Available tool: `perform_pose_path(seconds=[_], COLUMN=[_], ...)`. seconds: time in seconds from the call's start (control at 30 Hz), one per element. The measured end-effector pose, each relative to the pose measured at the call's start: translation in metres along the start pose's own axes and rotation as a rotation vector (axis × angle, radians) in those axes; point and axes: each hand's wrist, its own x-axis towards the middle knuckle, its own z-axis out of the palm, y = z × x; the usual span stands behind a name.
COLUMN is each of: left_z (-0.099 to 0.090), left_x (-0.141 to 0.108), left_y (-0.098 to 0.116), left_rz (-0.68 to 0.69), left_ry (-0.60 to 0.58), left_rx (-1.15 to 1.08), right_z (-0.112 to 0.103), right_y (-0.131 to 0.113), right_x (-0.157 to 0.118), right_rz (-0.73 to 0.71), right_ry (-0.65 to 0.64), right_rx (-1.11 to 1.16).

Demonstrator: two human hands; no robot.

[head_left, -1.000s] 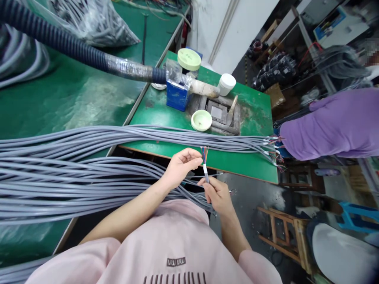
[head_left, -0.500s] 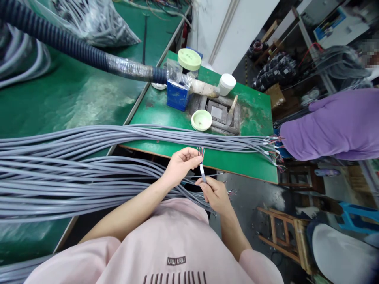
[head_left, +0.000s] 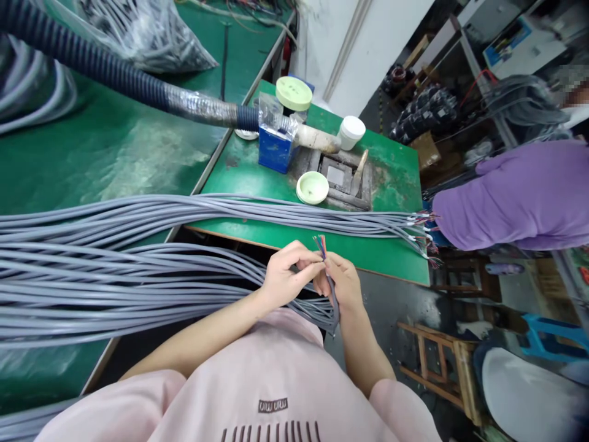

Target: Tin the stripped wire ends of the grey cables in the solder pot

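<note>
Evidently, your right hand (head_left: 343, 279) is grasping the grey multicore cable (head_left: 334, 299) just below its stripped end, seemingly to steady it, while your left hand (head_left: 289, 274) is pinching the coloured wires (head_left: 321, 246) near their base. Their tips are poking up above both grips, probably for clear sight. Beyond your grip, more grey cables (head_left: 285, 212) are lying across the green bench (head_left: 243, 181).

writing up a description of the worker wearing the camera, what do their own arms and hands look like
The left hand and right hand are bare, with no gloves, rings or watch to be seen. The forearms are uncovered too, below loose, pale pink sleeves. The matching top has a small dark marking on the front.
</note>
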Motion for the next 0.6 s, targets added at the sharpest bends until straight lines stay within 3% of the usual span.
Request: perform_pose_path(seconds=[0.13,0.27,0.4,0.6], left_z=[0.004,0.008,0.008,0.007], left_x=[-0.001,0.002,0.004,0.003], left_y=[-0.002,0.0,0.0,-0.009], left_rz=[-0.198,-0.363,-0.428,-0.459], left_ry=[0.058,0.057,0.081,0.076], left_rx=[-0.208,-0.475,-0.435,-0.393], right_z=[0.005,0.012,0.014,0.01], right_y=[-0.003,-0.013,-0.018,-0.018], right_x=[0.004,0.001,0.001,0.009], right_rz=[-0.111,-0.22,-0.259,-0.294], right_ry=[0.152,0.297,0.352,0.362], right_rx=[-0.067,-0.27,-0.424,-0.454])
